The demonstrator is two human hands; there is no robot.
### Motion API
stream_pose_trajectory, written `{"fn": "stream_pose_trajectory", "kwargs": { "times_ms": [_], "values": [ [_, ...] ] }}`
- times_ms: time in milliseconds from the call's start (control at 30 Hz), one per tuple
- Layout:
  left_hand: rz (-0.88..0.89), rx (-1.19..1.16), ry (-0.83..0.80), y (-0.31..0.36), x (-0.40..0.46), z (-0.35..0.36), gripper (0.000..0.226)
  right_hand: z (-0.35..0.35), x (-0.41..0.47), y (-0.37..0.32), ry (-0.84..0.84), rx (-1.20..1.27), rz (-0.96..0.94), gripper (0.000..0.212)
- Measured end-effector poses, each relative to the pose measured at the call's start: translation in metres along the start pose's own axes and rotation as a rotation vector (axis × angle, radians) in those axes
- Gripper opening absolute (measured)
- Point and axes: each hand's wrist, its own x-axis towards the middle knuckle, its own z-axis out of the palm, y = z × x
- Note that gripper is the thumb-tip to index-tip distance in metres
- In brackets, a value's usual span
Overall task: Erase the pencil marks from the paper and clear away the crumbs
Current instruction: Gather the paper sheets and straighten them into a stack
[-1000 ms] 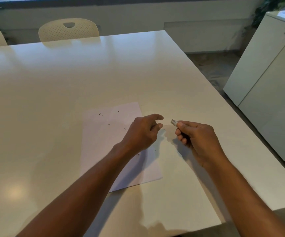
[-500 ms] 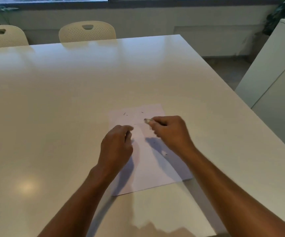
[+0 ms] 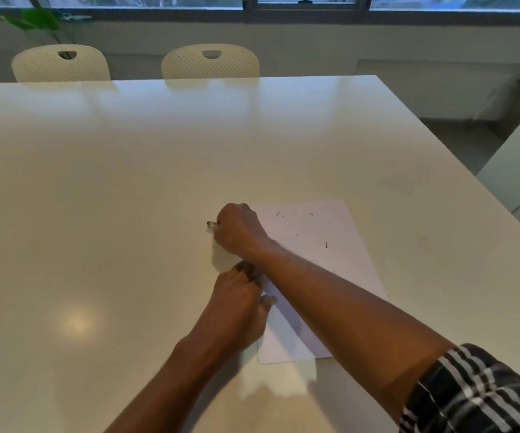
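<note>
We see the paper (image 3: 324, 264) lying flat on the white table (image 3: 127, 214), towards its right side, with a few dark crumbs (image 3: 326, 244) scattered over its far half. Our right hand (image 3: 238, 231) reaches across the paper's far left corner, fingers curled tight round an eraser (image 3: 211, 224) whose tip pokes out to the left, above bare table just past the sheet's edge. Our left hand (image 3: 240, 303) rests at the paper's left edge under the right forearm; its fingertips are hidden, so we cannot tell whether it pins or pinches the sheet. A plaid sleeve (image 3: 477, 392) shows at lower right, and two chairs (image 3: 210, 62) stand behind the table
</note>
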Motion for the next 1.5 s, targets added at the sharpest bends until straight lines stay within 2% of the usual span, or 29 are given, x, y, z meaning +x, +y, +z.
{"fn": "stream_pose_trajectory", "kwargs": {
  "times_ms": [133, 267, 333, 433, 500, 567, 700, 733, 833, 900, 967, 1067, 1167, 1200, 1233, 1300, 1367, 1433, 1500],
  "values": [
    [0.014, -0.088, -0.062, -0.003, 0.001, -0.004, 0.077, 0.007, 0.005, -0.002, 0.001, -0.103, -0.021, 0.032],
    [0.046, -0.065, -0.072, 0.000, 0.003, -0.013, 0.054, -0.005, -0.003, 0.018, 0.188, -0.193, -0.126, 0.035],
    [0.055, -0.047, -0.079, 0.000, 0.004, -0.016, 0.053, -0.008, -0.010, 0.033, 0.169, -0.153, -0.132, 0.040],
    [0.104, 0.029, -0.089, 0.003, 0.003, -0.020, 0.056, -0.009, -0.019, 0.058, -0.076, -0.197, -0.048, 0.059],
    [0.112, 0.077, -0.121, 0.003, 0.004, -0.022, 0.058, -0.013, -0.024, 0.078, -0.124, -0.267, -0.024, 0.063],
    [0.114, 0.087, -0.143, 0.000, 0.004, -0.019, 0.057, -0.022, -0.029, 0.105, -0.086, -0.340, 0.034, 0.063],
    [0.117, 0.069, -0.092, -0.002, 0.004, -0.014, 0.058, -0.047, -0.036, 0.145, 0.113, -0.458, 0.335, 0.060],
    [0.117, 0.078, -0.075, -0.002, 0.004, -0.012, 0.058, -0.047, -0.038, 0.145, 0.145, -0.457, 0.342, 0.064],
    [0.134, 0.097, -0.028, -0.003, 0.002, -0.008, 0.055, -0.027, -0.050, 0.119, 0.080, -0.361, 0.134, 0.086],
    [0.144, 0.111, -0.018, -0.004, 0.002, -0.008, 0.054, -0.008, -0.060, 0.099, -0.039, -0.360, 0.038, 0.071],
    [0.146, 0.115, -0.008, -0.004, 0.002, -0.007, 0.055, -0.004, -0.069, 0.093, -0.060, -0.391, -0.021, 0.059],
    [0.150, 0.110, -0.003, -0.004, 0.002, -0.005, 0.051, -0.023, -0.068, 0.124, 0.013, -0.457, 0.059, 0.060],
    [0.153, 0.074, 0.005, -0.006, 0.002, -0.003, 0.047, -0.057, -0.066, 0.166, 0.180, -0.517, 0.293, 0.084],
    [0.154, 0.068, 0.009, -0.006, 0.003, -0.002, 0.046, -0.061, -0.065, 0.172, 0.215, -0.503, 0.339, 0.084],
    [0.152, 0.064, 0.013, -0.006, 0.003, -0.001, 0.045, -0.061, -0.065, 0.172, 0.221, -0.475, 0.326, 0.079],
    [0.152, 0.061, 0.024, -0.006, 0.003, -0.001, 0.043, -0.046, -0.067, 0.150, 0.192, -0.420, 0.148, 0.072],
    [0.150, 0.063, 0.035, -0.006, 0.002, -0.001, 0.045, -0.025, -0.074, 0.115, 0.085, -0.382, -0.020, 0.062],
    [0.146, 0.071, 0.041, -0.005, 0.001, 0.000, 0.045, -0.014, -0.073, 0.095, 0.005, -0.378, -0.081, 0.057],
    [0.131, 0.071, 0.052, -0.006, 0.002, 0.001, 0.041, -0.017, -0.066, 0.101, -0.013, -0.409, -0.061, 0.056]
  ]
}}
